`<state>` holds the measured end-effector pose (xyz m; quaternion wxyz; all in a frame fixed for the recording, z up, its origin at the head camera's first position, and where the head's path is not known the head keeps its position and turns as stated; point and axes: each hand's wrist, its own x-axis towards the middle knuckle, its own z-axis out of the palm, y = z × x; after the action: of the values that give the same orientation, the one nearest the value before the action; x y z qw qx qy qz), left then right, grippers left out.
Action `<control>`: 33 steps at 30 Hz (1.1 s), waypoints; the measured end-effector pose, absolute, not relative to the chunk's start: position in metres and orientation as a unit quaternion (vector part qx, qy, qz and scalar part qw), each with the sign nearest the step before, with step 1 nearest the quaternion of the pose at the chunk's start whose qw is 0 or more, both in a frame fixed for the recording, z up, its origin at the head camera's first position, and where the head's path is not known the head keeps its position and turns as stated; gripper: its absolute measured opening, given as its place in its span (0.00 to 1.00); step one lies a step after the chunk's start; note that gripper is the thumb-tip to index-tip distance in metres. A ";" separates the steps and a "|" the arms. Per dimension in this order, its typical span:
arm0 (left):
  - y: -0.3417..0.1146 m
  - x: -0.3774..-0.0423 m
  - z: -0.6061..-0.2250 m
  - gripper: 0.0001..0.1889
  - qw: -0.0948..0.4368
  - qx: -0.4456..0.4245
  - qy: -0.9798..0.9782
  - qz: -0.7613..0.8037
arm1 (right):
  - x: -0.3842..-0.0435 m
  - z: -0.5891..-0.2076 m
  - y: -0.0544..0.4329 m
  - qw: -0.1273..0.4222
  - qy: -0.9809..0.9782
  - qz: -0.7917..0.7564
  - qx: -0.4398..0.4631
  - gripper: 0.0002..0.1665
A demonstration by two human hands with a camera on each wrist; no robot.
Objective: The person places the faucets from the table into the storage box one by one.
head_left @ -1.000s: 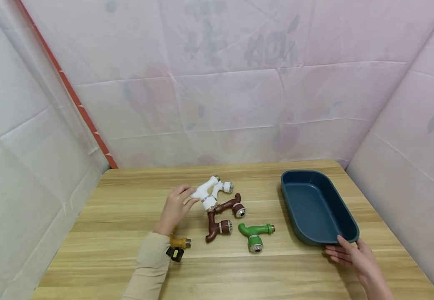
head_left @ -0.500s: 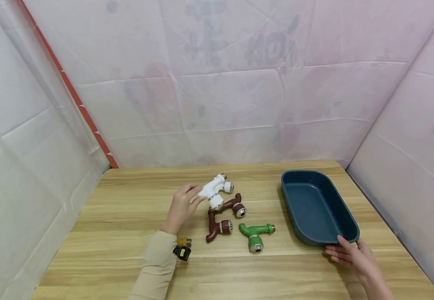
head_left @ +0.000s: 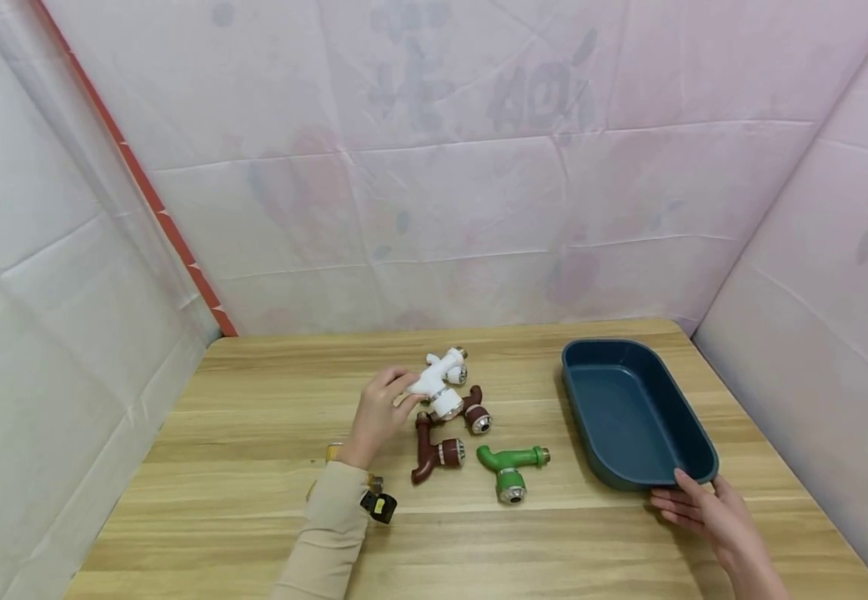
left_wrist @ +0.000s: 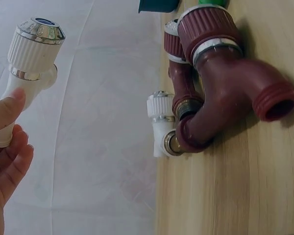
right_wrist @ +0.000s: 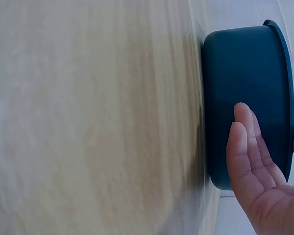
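Note:
Between thumb and fingers my left hand (head_left: pixel 381 414) pinches a white tap (head_left: pixel 434 382) by one end. The left wrist view shows that white tap (left_wrist: pixel 33 54) held up off the table. Below it, in the head view, lie a smaller white tap (head_left: pixel 457 374) and two maroon taps (head_left: pixel 434 454), partly overlapped by the held one. A green tap (head_left: pixel 510 468) rests to their right. My right hand (head_left: pixel 720 523) holds the near corner of a dark blue basin (head_left: pixel 579 408), thumb over the rim; the right wrist view has its fingers (right_wrist: pixel 250 152) against the outer wall.
Orange-yellow tap parts (head_left: pixel 334 451) show on the table beside the left forearm, which hides most of them. A black wrist strap piece (head_left: pixel 379 507) sits at the left sleeve. Light fabric walls (head_left: pixel 434 208) enclose the wooden table (head_left: pixel 253 400) at the back and sides.
The left hand has carried the white tap to the right, over the smaller white tap and the upper maroon one. My right hand and the basin have stayed in place.

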<state>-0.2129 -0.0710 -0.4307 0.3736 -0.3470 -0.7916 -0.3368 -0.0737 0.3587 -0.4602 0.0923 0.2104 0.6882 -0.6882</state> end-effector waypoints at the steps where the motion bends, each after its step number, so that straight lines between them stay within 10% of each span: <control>1: -0.070 -0.213 -0.431 0.16 0.372 -0.346 -0.792 -0.340 | -0.074 -0.459 0.357 0.090 0.689 -0.687 0.212 0.31; 33: -0.030 -0.215 -0.416 0.14 0.354 -0.356 -0.781 -0.372 | -0.072 -0.454 0.354 0.087 0.677 -0.698 0.216 0.25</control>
<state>-0.2145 -0.0297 -0.4163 0.3539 -0.3557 -0.7809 -0.3721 -0.0720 0.3537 -0.4542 0.0866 0.2158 0.6770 -0.6983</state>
